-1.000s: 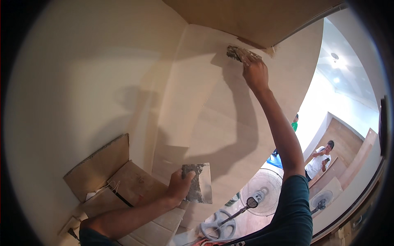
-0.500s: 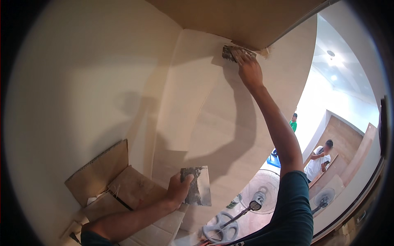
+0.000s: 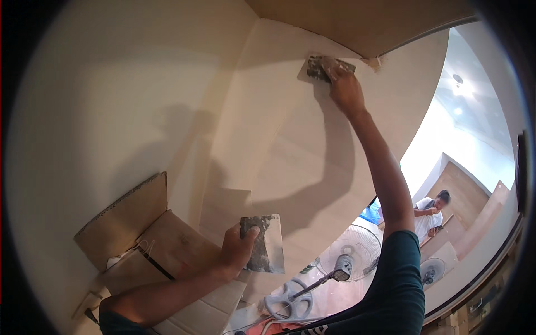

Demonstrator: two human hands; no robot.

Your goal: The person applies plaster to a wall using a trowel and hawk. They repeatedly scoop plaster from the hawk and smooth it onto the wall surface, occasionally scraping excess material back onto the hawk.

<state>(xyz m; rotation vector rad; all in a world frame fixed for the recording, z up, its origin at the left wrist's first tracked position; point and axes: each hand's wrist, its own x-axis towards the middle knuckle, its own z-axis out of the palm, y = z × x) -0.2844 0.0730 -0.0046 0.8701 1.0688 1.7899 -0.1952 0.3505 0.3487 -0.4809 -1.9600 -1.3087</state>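
Note:
My right hand (image 3: pixel 347 94) is raised high, its fingers closed on a flat putty scraper (image 3: pixel 316 68) smeared with dark and pale filler. That blade lies against the pale wall panel (image 3: pixel 290 145), a little below the brown board overhead (image 3: pixel 357 25). Lower down, my left hand (image 3: pixel 237 250) grips a second, squarish putty scraper (image 3: pixel 268 245), thumb on its face. Grey and whitish filler covers much of it, and its right strip is cleaner. Whether this lower blade touches anything behind it cannot be made out.
Open cardboard boxes (image 3: pixel 184 240) stand at the lower left by the side wall (image 3: pixel 134 84). A pedestal fan (image 3: pixel 349 251) stands lower right, with a second fan (image 3: pixel 432 271) beyond. Another person in white (image 3: pixel 430 215) stands in the room at right. A rough chipped spot (image 3: pixel 373 62) marks the overhead board's corner.
The upper scraper has come down from the overhead board's edge onto the wall below it. My left hand keeps its grip. The whole view has shifted slightly.

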